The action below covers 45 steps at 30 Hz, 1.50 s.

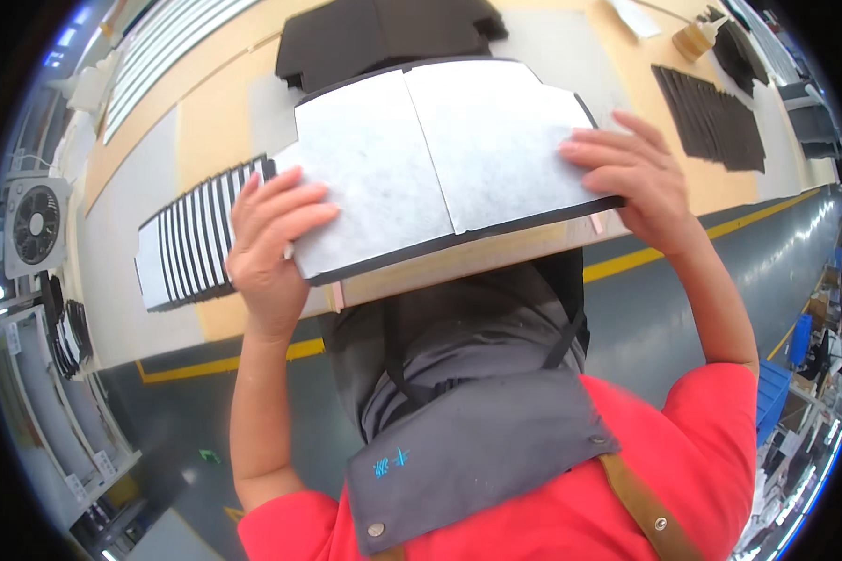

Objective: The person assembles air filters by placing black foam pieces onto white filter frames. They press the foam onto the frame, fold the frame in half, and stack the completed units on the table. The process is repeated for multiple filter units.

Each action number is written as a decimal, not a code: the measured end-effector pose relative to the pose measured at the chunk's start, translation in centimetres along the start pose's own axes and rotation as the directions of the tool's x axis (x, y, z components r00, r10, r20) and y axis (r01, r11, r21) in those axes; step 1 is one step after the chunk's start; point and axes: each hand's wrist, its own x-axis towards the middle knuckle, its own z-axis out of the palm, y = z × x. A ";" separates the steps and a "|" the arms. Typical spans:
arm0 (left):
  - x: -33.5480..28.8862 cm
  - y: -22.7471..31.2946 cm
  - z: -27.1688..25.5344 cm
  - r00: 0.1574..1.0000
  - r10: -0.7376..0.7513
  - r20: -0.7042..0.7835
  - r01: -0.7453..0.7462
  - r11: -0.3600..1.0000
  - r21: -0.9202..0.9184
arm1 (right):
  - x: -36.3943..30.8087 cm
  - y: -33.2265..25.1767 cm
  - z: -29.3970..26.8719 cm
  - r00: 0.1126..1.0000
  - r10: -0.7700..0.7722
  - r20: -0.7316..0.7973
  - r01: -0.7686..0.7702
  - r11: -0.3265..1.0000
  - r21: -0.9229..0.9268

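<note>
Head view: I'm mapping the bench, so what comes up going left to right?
Fan → fanned strip stack → left hand → white sheet → right hand → dark pad stack.

White sheet point(440, 150), blk edge

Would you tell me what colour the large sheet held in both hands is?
The sheet is white-grey on its face with a black edge; the head view shows it.
</note>
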 end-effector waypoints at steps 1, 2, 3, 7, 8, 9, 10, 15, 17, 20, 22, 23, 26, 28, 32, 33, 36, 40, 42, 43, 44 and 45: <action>-1.5 -0.1 0.5 0.997 0.026 0.066 -0.028 0.999 0.029 | -1.3 -0.4 1.5 0.998 0.000 0.055 0.000 1.000 0.006; -2.9 -0.2 1.0 0.990 0.051 0.134 -0.059 0.997 0.054 | -2.6 -0.8 2.9 0.994 -0.002 0.109 0.001 1.000 0.012; -3.9 -0.4 1.5 0.976 0.068 0.205 -0.078 0.996 0.045 | -3.7 -1.2 3.8 0.986 0.004 0.169 -0.007 1.000 0.016; -6.0 -0.2 2.4 0.941 0.093 0.326 -0.107 0.994 0.027 | -5.9 -2.4 5.7 0.974 0.057 0.218 -0.068 0.997 0.044; -6.2 -0.1 2.4 0.935 0.083 0.344 -0.097 0.995 0.023 | -6.0 -2.5 5.8 0.972 0.065 0.225 -0.081 0.995 0.063; -6.1 -0.1 2.4 0.930 0.077 0.359 -0.090 0.996 0.019 | -6.1 -2.6 5.9 0.970 0.073 0.231 -0.093 0.993 0.077; -6.1 -0.1 2.3 0.925 0.072 0.374 -0.083 0.996 0.016 | -6.1 -2.6 5.9 0.968 0.080 0.237 -0.104 0.990 0.091; -6.2 -0.2 2.3 0.922 0.091 0.376 -0.106 0.994 0.019 | -6.0 -2.6 5.8 0.967 0.068 0.247 -0.097 0.990 0.105; -6.3 -0.2 2.3 0.922 0.088 0.377 -0.099 0.995 0.010 | -6.2 -2.6 5.8 0.964 0.077 0.255 -0.107 0.988 0.109; -5.9 -0.1 2.3 0.927 0.076 0.367 -0.082 0.997 0.001 | -6.1 -2.2 5.8 0.963 0.117 0.241 -0.145 0.984 0.102; -6.1 0.1 2.2 0.927 0.056 0.370 -0.057 0.998 -0.008 | -5.9 -2.3 5.7 0.953 0.189 0.236 -0.209 0.976 0.062; -6.2 -0.2 2.2 0.929 0.064 0.366 -0.067 0.998 -0.005 | -5.7 -2.1 5.7 0.945 0.227 0.235 -0.253 0.964 0.088; -6.3 -0.2 2.0 0.926 0.052 0.375 -0.047 0.999 -0.022 | -5.7 -1.4 5.6 0.938 0.205 0.278 -0.239 0.966 0.097; -6.0 -0.3 1.7 0.921 0.033 0.389 -0.014 0.999 -0.050 | -5.3 -0.9 5.5 0.938 0.196 0.287 -0.234 0.967 0.105; -2.7 -0.2 0.7 0.939 -0.092 0.332 0.149 0.978 -0.149 | -2.4 0.5 4.5 0.921 0.289 0.263 -0.350 0.908 0.228; -1.0 -0.4 0.3 0.937 -0.148 0.315 0.219 0.955 -0.202 | -1.1 1.3 3.8 0.927 0.307 0.216 -0.356 0.902 0.246; 4.8 -1.7 -0.2 0.890 -0.385 0.244 0.447 0.845 -0.295 | 3.8 3.3 2.2 0.839 0.535 0.098 -0.525 0.750 0.402; 12.8 -6.7 0.6 0.747 -0.605 0.275 0.628 0.506 -0.591 | 11.4 9.6 3.5 0.737 0.675 -0.035 -0.551 0.630 0.547; 15.6 -9.8 1.3 0.708 -0.625 0.330 0.639 0.368 -0.675 | 14.7 12.8 5.4 0.699 0.715 0.026 -0.513 0.476 0.714; 16.3 -11.9 1.9 0.697 -0.621 0.358 0.643 0.321 -0.695 | 16.0 14.3 6.3 0.685 0.726 0.060 -0.485 0.393 0.781; 16.8 -14.0 2.7 0.687 -0.615 0.386 0.645 0.274 -0.713 | 16.7 16.0 7.5 0.672 0.734 0.101 -0.508 0.358 0.783; 17.1 -15.9 4.0 0.657 -0.630 0.415 0.668 0.231 -0.707 | 17.0 17.7 9.0 0.654 0.743 0.145 -0.537 0.321 0.780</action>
